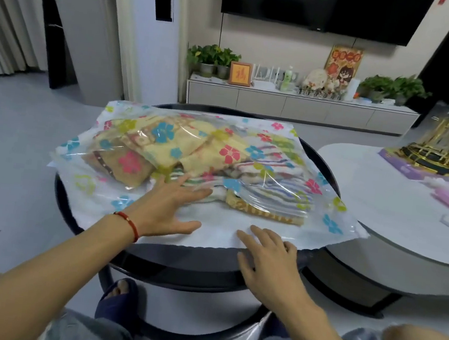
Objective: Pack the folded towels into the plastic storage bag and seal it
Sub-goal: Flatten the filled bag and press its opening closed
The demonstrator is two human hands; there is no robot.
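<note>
**Towels in the bag, mouth still to be pressed shut**

The fingers (188, 191) of the left hand (164, 207) are spread apart and lie flat on the plastic storage bag (145, 122), their tips at the near edge of the folded towels (272, 180) inside; nothing is gripped. The right hand (272, 260), lower centre of the frame, rests with fingers loosely apart on the bag's white near edge, where it hangs just over the rim of the tabletop (180, 259); it too holds nothing.

The bag, clear with a coloured flower print, lies flat across the round dark tabletop at mid-frame. Yellow, brown and striped towels all appear to be inside, so packing looks done. Whether the near edge is sealed cannot be told; pressing out air and closing it seem to be what remains.

At right stands a white table (381, 192) bearing a gilded ornament (435, 153). Beyond, at upper centre, a low white cabinet (302, 106) carries potted plants under a wall television (318, 5).
</note>
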